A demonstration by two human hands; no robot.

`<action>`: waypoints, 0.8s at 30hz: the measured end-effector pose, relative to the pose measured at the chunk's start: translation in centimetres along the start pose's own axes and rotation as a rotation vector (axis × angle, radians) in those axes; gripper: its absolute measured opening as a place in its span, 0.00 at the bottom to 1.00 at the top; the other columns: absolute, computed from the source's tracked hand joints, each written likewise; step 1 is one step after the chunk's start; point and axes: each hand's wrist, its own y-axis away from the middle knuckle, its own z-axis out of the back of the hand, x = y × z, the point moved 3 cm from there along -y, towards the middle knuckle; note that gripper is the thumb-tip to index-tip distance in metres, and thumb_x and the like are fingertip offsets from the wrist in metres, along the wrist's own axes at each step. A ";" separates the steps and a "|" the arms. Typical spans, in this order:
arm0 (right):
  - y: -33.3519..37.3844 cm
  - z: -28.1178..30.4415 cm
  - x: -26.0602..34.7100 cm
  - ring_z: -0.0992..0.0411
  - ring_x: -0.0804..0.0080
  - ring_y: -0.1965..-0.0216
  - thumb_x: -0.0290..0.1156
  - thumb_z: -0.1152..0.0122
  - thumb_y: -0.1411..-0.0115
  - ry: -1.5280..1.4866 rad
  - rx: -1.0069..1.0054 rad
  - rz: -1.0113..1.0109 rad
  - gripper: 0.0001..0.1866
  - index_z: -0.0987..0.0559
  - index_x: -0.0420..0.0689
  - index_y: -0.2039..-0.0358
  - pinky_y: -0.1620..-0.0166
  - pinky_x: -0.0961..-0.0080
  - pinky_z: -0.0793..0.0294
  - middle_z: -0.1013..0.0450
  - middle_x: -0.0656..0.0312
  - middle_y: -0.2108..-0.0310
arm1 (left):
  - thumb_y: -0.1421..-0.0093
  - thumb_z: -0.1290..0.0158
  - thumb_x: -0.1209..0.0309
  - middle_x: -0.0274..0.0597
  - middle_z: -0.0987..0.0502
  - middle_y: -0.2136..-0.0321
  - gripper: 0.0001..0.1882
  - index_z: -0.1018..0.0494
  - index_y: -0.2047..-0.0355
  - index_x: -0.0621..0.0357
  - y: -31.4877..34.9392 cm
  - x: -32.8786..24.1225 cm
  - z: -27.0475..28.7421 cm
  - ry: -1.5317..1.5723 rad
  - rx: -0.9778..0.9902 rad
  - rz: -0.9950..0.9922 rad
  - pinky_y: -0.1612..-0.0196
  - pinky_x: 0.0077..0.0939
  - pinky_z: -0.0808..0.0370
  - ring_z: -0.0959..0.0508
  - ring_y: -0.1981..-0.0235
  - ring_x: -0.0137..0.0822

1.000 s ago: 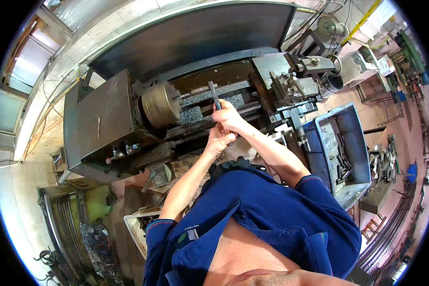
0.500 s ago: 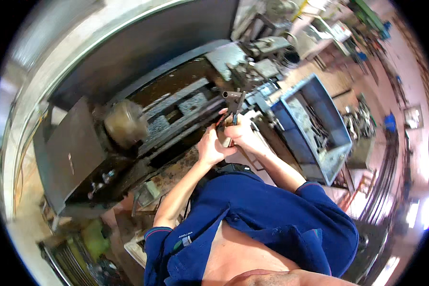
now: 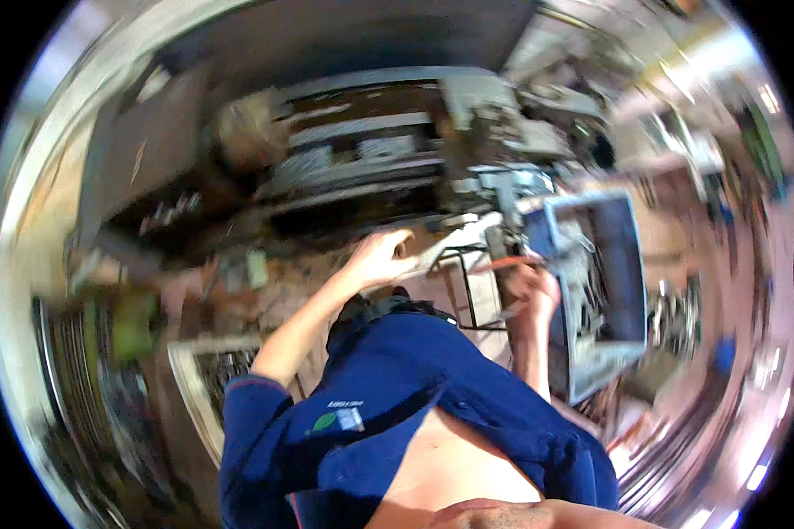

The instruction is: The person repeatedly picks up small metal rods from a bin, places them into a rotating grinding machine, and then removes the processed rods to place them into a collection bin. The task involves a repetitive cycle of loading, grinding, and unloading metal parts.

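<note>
My left hand [image 3: 381,259] is in front of the lathe bed [image 3: 362,181], thumb and fingers apart with nothing visible between them. Farther right, my right hand [image 3: 533,293] is curled beside the blue crate and smeared by motion. A thin orange-red object [image 3: 506,262] sticks out to the left from its fingers; blur hides its exact kind. Just beyond that hand stands a dark grey upright metal piece [image 3: 506,198]; I cannot tell whether the hand touches it. The lathe's chuck [image 3: 252,132] is at the left, blurred.
The blue crate [image 3: 641,291] at the right holds several metal pieces. The lathe headstock [image 3: 137,163] stands at the far left. A pale-rimmed tray [image 3: 188,379] with dark parts is at the lower left. Long metal bars [image 3: 670,472] lie at the lower right.
My hands, earlier together on a metal part with a tube-like end, are now apart. The right went toward the blue crate, the left stayed near the lathe. The whole view has turned.
</note>
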 end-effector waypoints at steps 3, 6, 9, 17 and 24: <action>-0.5 4.6 3.7 0.49 0.85 0.85 0.26 0.54 0.47 -0.605 0.112 0.003 0.17 0.33 0.33 0.57 0.84 0.89 0.49 0.45 0.71 0.82 | 0.55 0.47 0.61 0.52 0.25 0.71 0.25 0.33 0.58 0.62 4.2 4.7 -1.1 -0.316 -0.239 0.124 0.65 0.40 0.29 0.25 0.66 0.49; -4.9 11.7 5.2 0.47 0.82 0.87 0.27 0.46 0.53 -0.673 0.157 -0.010 0.20 0.34 0.28 0.61 0.85 0.86 0.44 0.35 0.56 0.76 | 0.55 0.47 0.60 0.53 0.25 0.71 0.25 0.32 0.59 0.62 9.5 7.1 -3.0 -0.242 -0.158 0.378 0.65 0.42 0.30 0.26 0.65 0.52; -6.5 11.0 5.8 0.48 0.82 0.87 0.26 0.40 0.57 -0.540 0.327 0.033 0.21 0.32 0.29 0.63 0.84 0.86 0.45 0.35 0.56 0.73 | 0.56 0.47 0.61 0.53 0.25 0.72 0.24 0.30 0.60 0.62 13.3 8.0 -4.4 -0.167 -0.149 0.469 0.66 0.41 0.29 0.25 0.67 0.51; 1.3 -4.5 0.6 0.48 0.85 0.83 0.46 0.37 0.55 -0.115 0.707 -0.072 0.36 0.36 0.39 0.51 0.82 0.88 0.49 0.35 0.64 0.70 | 0.54 0.48 0.62 0.50 0.24 0.73 0.21 0.28 0.62 0.64 24.6 12.0 -0.4 0.234 -0.648 0.537 0.65 0.31 0.27 0.23 0.70 0.40; 3.6 -7.7 -8.7 0.48 0.87 0.86 0.48 0.38 0.56 0.079 0.830 -0.548 0.36 0.34 0.38 0.51 0.84 0.89 0.52 0.35 0.67 0.74 | 0.54 0.50 0.67 0.50 0.23 0.75 0.14 0.25 0.69 0.62 42.2 28.5 -2.7 0.212 -1.250 1.110 0.66 0.31 0.27 0.22 0.72 0.41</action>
